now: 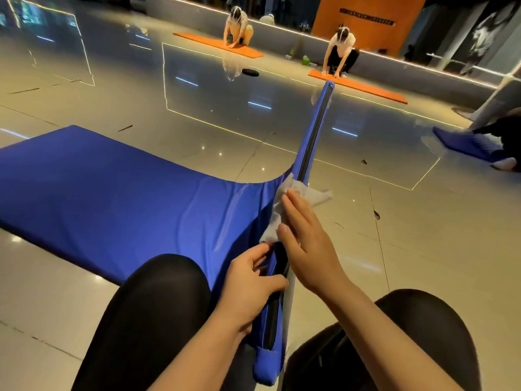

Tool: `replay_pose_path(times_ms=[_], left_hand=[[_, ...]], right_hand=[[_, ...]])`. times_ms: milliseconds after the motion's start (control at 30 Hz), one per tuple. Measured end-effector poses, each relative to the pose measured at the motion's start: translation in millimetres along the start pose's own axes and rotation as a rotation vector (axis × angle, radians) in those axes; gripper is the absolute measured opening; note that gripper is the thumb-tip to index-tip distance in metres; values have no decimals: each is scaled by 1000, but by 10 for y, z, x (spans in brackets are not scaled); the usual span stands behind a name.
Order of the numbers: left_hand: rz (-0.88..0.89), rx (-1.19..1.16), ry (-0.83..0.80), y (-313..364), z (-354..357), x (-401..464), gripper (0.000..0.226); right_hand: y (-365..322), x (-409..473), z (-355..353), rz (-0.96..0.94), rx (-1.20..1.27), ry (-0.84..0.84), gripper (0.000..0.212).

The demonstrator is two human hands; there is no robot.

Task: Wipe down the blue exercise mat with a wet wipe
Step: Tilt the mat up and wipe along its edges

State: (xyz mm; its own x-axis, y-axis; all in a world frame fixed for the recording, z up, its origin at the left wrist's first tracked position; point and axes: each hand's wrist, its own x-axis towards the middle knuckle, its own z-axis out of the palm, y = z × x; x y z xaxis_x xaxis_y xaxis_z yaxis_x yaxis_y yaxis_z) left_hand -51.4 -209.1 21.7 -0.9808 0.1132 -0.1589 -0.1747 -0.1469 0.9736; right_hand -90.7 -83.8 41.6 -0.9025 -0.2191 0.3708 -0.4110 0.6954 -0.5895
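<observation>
Lifted blue mat (118,190) edge, pinched by left hand (251,280), steadied zipper seam (313,142); right hand (304,238), fingers flat, pressed wet wipe (293,198) along it.

We see a deep blue mat (107,193) with a black zip strip (313,136) along its raised edge, and a pale grey wipe (307,194) against it. Our leggings (158,300) are black. The glossy floor (423,235) is beige-grey, crossed by thin yellow-white lines. Beyond lie two orange mats (363,87), before an orange wall panel (369,21).
</observation>
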Motion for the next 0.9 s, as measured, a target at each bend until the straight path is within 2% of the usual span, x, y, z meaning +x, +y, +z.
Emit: replay_pose_path(times_ms=[100,300,500,600,733,900], left_hand=[[-21,-22,0,4,25,-4,66],[-8,-3,-49,33,16,-65,67],[-25,-50,50,60,-42,84,64],[-16,-23,10,89,-23,100,53],[8,52,-48,91,30,71,58],[20,72,-68,63,17,6,63]], right_hand=[[80,248,-117,25,-5,-26,52],[285,1091,-328,124,-106,85,50],[30,324,-11,-32,-65,1,51],[25,13,11,2,4,-48,54],[158,322,-175,22,-94,-57,50],[220,988,-437,112,-152,31,51]])
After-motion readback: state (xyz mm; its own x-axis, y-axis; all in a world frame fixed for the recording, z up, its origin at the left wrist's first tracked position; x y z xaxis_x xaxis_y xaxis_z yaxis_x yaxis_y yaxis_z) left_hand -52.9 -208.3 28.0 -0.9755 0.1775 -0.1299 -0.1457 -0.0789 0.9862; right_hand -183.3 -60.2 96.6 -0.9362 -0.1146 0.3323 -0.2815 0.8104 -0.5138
